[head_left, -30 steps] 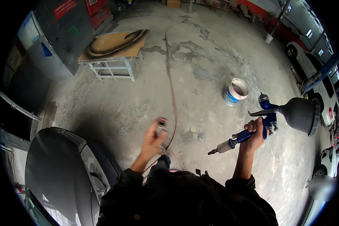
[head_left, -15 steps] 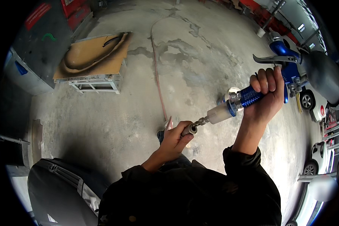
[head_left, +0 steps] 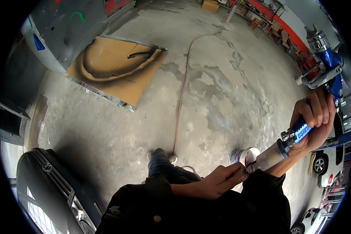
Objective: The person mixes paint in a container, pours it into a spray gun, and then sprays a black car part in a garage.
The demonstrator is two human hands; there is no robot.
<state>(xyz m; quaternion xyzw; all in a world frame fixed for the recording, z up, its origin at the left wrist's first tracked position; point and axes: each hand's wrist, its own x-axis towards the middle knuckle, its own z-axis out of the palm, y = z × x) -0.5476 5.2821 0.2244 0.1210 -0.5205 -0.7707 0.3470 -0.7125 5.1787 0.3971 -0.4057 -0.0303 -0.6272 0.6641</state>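
My right hand (head_left: 316, 119) is closed round the blue handle of a spray gun (head_left: 331, 58), raised at the right with its silver nozzle pointing up. A clear cylindrical air filter (head_left: 272, 156) is fixed to the handle's lower end, and a small metal fitting sticks out below it. My left hand (head_left: 218, 181) grips a metal hose coupler (head_left: 245, 171) against that fitting. Most of the coupler is hidden by my fingers, so I cannot tell whether it is locked on. Part of the gun's grey cup (head_left: 347, 66) shows at the rim.
A reddish air hose (head_left: 180, 105) runs along the concrete floor toward my feet. Ahead to the left, cardboard with black overspray (head_left: 117, 70) lies on a low stand, bearing a dark curved part (head_left: 139, 55). A paint bucket (head_left: 241, 155) stands near my hands. A dark car front (head_left: 46, 187) is close left.
Both hands have moved to the right, with the spray gun and coupler. The coupler now meets the filter's fitting more closely. My view has shifted, showing more floor ahead.
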